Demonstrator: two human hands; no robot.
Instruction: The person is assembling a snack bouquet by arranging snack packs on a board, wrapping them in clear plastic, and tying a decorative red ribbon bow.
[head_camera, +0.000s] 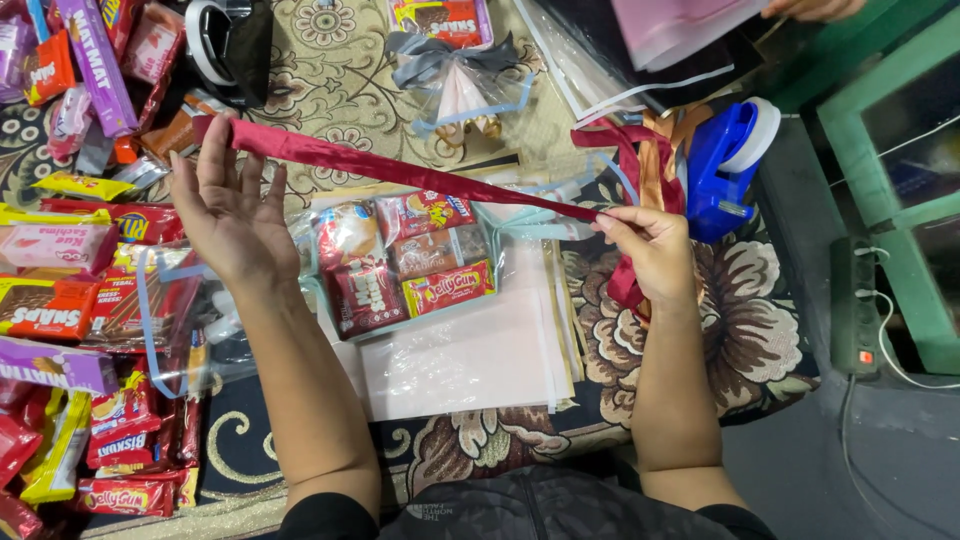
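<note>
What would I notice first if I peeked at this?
A dark red ribbon pulled tight across the middle, between the left hand and the right hand. Under it sits a clear wrapped bundle of snack packs on pale paper sheets. A bright blue tape dispenser stands at the right, and more snack packets pile up along the left.

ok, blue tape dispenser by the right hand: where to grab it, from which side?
Grip the blue tape dispenser across its narrow blue body, below the white roll at its top, coming from above and the right. That side looks free; ribbons crowd its left, and the right hand pinching the red ribbon sits just below-left. The left hand holds the ribbon's far end.
</note>
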